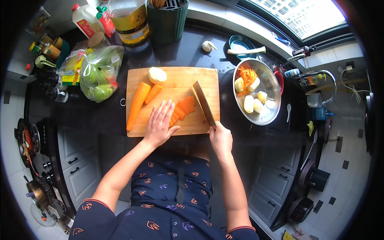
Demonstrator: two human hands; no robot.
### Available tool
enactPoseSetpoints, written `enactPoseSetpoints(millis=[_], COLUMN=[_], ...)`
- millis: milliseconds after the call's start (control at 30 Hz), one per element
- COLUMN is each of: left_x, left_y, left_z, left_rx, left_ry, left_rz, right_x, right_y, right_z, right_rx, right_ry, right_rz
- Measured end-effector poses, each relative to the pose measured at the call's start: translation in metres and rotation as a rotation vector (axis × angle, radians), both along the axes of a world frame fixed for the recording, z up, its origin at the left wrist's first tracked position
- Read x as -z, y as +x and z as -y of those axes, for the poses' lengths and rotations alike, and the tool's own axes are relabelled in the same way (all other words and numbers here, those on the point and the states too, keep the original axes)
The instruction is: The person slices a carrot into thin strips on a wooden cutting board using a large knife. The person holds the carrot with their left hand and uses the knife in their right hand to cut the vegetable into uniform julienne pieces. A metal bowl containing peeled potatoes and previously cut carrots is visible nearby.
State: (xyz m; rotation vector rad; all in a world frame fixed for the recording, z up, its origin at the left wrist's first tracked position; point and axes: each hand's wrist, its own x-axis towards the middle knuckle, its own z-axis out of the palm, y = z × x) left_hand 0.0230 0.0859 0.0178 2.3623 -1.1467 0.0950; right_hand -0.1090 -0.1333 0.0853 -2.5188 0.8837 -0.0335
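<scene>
On the wooden cutting board [172, 76] lie several thin carrot slices [185, 105], fanned out and overlapping. My left hand [158, 126] rests flat with its fingers stretched over the left end of the slices, partly hiding them. In my right hand [221, 140] is the handle of a kitchen knife [204, 105], its broad blade at the board's right side, apart from the slices. Left of the slices are a long carrot piece [139, 105] and a shorter carrot piece [153, 94]. A peeled potato [157, 75] sits at the board's far edge.
To the right stands a metal bowl [276, 105] with peeled potatoes and shredded carrot. Garlic [208, 46] and a teal dish [240, 41] lie behind the board. A bag of green vegetables [102, 74], an oil jug [129, 22] and a dark knife block [168, 20] stand at the back left.
</scene>
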Motion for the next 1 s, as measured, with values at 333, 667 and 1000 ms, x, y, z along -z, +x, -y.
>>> enactPoseSetpoints(millis=[333,667,1000], left_x=[0.016,-0.020,-0.029], left_y=[0.007,-0.021,-0.021], left_z=[-0.035,-0.059,0.040], left_rx=[0.054,-0.143,0.045], left_ry=[0.188,-0.111,0.069], left_rz=[0.013,-0.066,-0.078], right_x=[0.005,0.013,0.023], right_y=[0.001,-0.003,-0.001], right_z=[-0.001,0.009,-0.022], right_rx=[-0.040,-0.052,-0.098], right_ry=[-0.047,-0.039,-0.181], right_rz=[-0.002,0.034,-0.013])
